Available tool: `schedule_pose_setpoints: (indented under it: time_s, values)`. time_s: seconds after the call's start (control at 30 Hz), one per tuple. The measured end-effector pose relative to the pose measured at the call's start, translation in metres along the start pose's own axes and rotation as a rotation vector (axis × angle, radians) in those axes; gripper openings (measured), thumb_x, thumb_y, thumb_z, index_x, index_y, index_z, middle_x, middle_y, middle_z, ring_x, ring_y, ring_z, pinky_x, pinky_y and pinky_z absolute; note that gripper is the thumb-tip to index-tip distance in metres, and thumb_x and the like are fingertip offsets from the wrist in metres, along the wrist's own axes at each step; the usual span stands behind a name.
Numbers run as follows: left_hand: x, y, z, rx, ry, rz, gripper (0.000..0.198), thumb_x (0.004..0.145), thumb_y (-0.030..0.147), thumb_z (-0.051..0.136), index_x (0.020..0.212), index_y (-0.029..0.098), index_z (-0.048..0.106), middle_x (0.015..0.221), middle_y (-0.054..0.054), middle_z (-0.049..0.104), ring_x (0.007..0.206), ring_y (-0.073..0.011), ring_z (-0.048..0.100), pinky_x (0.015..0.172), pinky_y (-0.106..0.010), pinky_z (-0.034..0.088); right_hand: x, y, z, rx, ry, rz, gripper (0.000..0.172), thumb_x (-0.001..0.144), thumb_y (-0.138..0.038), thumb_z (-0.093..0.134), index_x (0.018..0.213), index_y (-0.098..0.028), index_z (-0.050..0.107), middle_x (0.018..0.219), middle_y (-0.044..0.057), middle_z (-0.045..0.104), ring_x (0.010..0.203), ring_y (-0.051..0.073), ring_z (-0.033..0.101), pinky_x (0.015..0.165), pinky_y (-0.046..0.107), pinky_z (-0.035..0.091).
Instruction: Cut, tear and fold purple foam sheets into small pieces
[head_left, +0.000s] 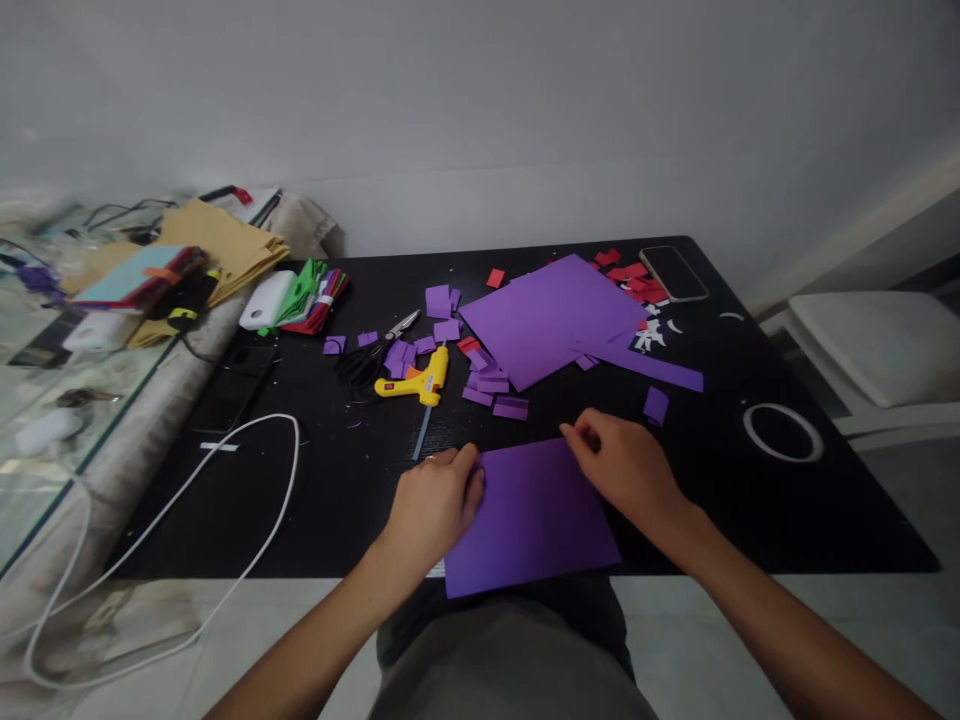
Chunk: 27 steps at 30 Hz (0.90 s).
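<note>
A purple sheet of craft paper (536, 525) lies at the table's front edge, its near side reaching slightly past that edge. My left hand (439, 500) is closed at the sheet's upper left corner, fingers curled over it. At the upper right corner, my right hand (630, 465) pinches the edge between thumb and fingers. Just beyond the left hand lies a yellow glue gun (416, 380) with a glue stick (422, 432) showing. Black-handled scissors (375, 358) rest behind it. Farther back is a larger purple sheet (551, 315), with a purple strip (652, 368) by its right corner.
Small purple pieces (491, 385) and red scraps (637, 280) are scattered about. A phone (673, 273) lies back right, a white ring (782, 432) at right. On the left are a looping white cable (292, 470), folded coloured sheets (311, 297) and a cluttered glass surface (30, 510). A chair (877, 345) stands right.
</note>
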<state>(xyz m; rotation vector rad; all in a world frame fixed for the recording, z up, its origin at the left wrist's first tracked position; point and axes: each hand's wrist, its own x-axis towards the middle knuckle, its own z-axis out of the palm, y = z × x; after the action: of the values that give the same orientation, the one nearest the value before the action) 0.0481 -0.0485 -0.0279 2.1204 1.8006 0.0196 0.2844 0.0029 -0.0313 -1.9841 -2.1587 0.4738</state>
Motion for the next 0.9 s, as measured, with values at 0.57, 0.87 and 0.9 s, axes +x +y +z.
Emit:
schedule_pose_setpoints:
  time_s: [0.57, 0.87, 0.9]
  values:
    - [0.038, 0.006, -0.011, -0.087, -0.114, -0.126, 0.033, 0.101, 0.045, 0.054, 0.086, 0.023, 0.073, 0.084, -0.008, 0.077, 0.084, -0.0280, 0.074, 0.067, -0.032, 0.040, -0.005, -0.015, 0.020, 0.123, -0.143, -0.183, 0.016, 0.101, -0.031, 0.062, 0.088, -0.022, 0.062, 0.091, 0.004, 0.074, 0.081, 0.023, 0.071, 0.066, 0.031, 0.042]
    - [0.005, -0.037, -0.022, -0.121, -0.134, -0.222, 0.035, 0.103, 0.038, 0.050, 0.078, 0.019, 0.065, 0.073, -0.007, 0.069, 0.067, -0.0205, 0.063, 0.064, -0.030, 0.033, -0.004, -0.015, 0.018, 0.204, -0.188, -0.161, 0.016, 0.101, -0.030, 0.062, 0.088, -0.021, 0.062, 0.091, 0.003, 0.073, 0.080, 0.022, 0.069, 0.067, 0.032, 0.043]
    - [0.002, -0.041, -0.022, -0.128, -0.130, -0.238, 0.036, 0.103, 0.038, 0.049, 0.076, 0.020, 0.064, 0.071, -0.006, 0.068, 0.064, -0.0198, 0.061, 0.064, -0.030, 0.032, -0.003, -0.015, 0.018, 0.209, -0.190, -0.160, 0.016, 0.101, -0.030, 0.062, 0.087, -0.021, 0.062, 0.090, 0.003, 0.073, 0.080, 0.022, 0.069, 0.067, 0.032, 0.044]
